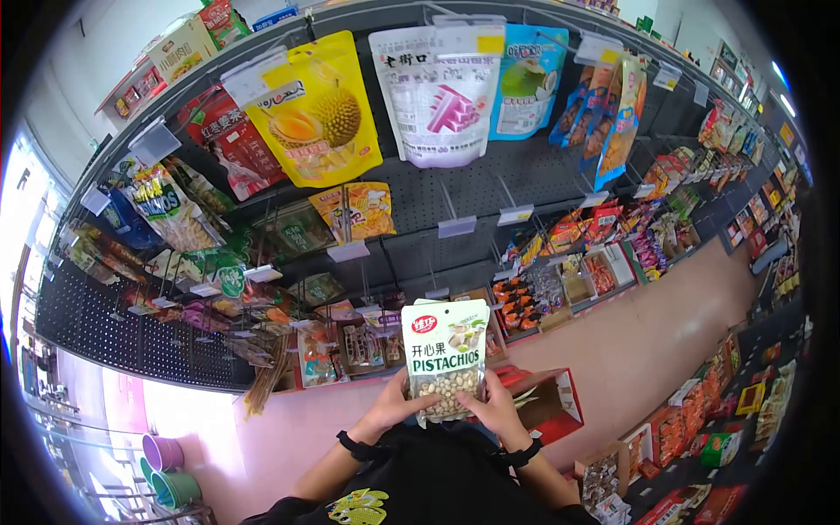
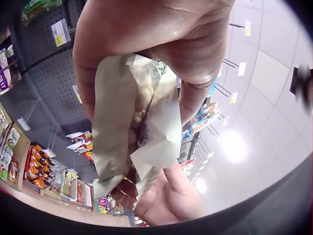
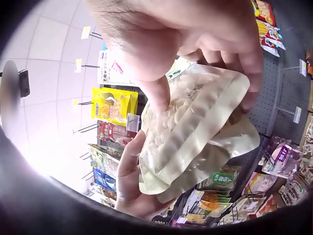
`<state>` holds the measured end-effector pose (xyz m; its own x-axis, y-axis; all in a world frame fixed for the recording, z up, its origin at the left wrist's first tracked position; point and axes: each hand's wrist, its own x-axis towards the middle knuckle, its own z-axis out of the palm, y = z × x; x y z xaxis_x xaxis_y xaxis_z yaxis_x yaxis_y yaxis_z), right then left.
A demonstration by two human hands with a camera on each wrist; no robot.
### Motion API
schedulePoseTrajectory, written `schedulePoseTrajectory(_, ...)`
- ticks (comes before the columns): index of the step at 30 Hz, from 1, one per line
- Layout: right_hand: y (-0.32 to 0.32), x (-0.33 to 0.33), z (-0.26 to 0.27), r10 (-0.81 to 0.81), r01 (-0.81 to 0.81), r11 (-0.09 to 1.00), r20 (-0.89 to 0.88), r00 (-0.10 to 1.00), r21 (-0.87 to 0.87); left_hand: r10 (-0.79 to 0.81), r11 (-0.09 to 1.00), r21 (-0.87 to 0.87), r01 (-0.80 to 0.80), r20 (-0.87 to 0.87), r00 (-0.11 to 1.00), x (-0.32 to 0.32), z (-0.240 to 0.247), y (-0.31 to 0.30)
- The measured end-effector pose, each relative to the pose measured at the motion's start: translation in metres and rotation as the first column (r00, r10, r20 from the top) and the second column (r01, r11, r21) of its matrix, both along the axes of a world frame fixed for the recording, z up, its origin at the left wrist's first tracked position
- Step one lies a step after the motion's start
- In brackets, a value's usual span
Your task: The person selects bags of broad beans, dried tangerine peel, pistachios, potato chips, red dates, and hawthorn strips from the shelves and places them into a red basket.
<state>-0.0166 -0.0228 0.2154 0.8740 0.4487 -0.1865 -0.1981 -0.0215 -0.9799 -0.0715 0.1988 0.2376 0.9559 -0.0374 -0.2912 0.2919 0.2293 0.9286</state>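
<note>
A pale green and white pistachio bag (image 1: 448, 359) stands upright in front of the chest, its printed front facing the head camera. Nuts show through the clear window in its lower half. My left hand (image 1: 394, 409) grips the lower left side, with the thumb across the window; my right hand (image 1: 497, 407) holds the lower right side the same way. Behind the front bag, the edge of a second, similar bag (image 3: 230, 144) shows in the right wrist view. The left wrist view looks at the underside of the bags, with the left-hand fingers (image 2: 195, 98) curled round the sides.
Ahead rises a dark pegboard rack with hanging snacks: a yellow durian bag (image 1: 324, 114), a white pouch (image 1: 442, 96) and another pistachio bag (image 1: 171, 208) at left. A red carton (image 1: 560, 411) stands on the floor at right, purple and green buckets (image 1: 164, 453) at lower left.
</note>
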Motion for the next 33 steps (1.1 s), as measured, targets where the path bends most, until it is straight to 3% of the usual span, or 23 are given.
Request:
schedulePoseTrajectory(4, 0.021, 0.015, -0.009, -0.003, 0.003, 0.995, -0.002, 1.000, -0.096, 0.012, 1.000, -0.025, -0.012, 0.001, 1.000, 0.011, -0.003, 0.029)
schedulePoseTrajectory(6, 0.034, 0.020, 0.002, -0.065, 0.070, 0.994, -0.067, 0.996, 0.078, 0.048, 0.993, -0.109, -0.049, -0.008, 0.999, 0.019, -0.001, 0.038)
schedulePoseTrajectory(9, 0.043, 0.031, 0.007, -0.078, 0.096, 0.990, -0.168, 0.983, 0.101, 0.070, 0.987, -0.145, -0.070, -0.007, 0.998, 0.028, -0.011, 0.053)
schedulePoseTrajectory(13, 0.038, 0.043, -0.004, -0.136, 0.153, 0.984, -0.169, 0.976, 0.090, 0.055, 0.967, -0.248, -0.058, -0.018, 0.998, 0.039, -0.026, 0.067)
schedulePoseTrajectory(15, 0.033, 0.048, -0.004, -0.173, 0.205, 0.973, -0.243, 0.954, 0.111, 0.077, 0.966, -0.248, -0.069, 0.021, 0.997, 0.048, -0.031, 0.068)
schedulePoseTrajectory(19, 0.031, 0.054, -0.001, -0.297, 0.327, 0.936, -0.206, 0.933, 0.131, 0.120, 0.976, -0.188, -0.108, 0.055, 0.991, 0.074, -0.035, 0.070)
schedulePoseTrajectory(28, 0.038, 0.066, 0.012, -0.460, 0.479, 0.863, -0.144, 0.876, 0.157, 0.051, 0.973, -0.226, -0.039, 0.047, 0.998, 0.120, -0.028, 0.073)
schedulePoseTrajectory(33, 0.040, 0.071, 0.018, -0.524, 0.539, 0.811, -0.127, 0.842, 0.228, -0.044, 0.993, -0.105, 0.058, 0.129, 0.991, 0.146, -0.030, 0.075)
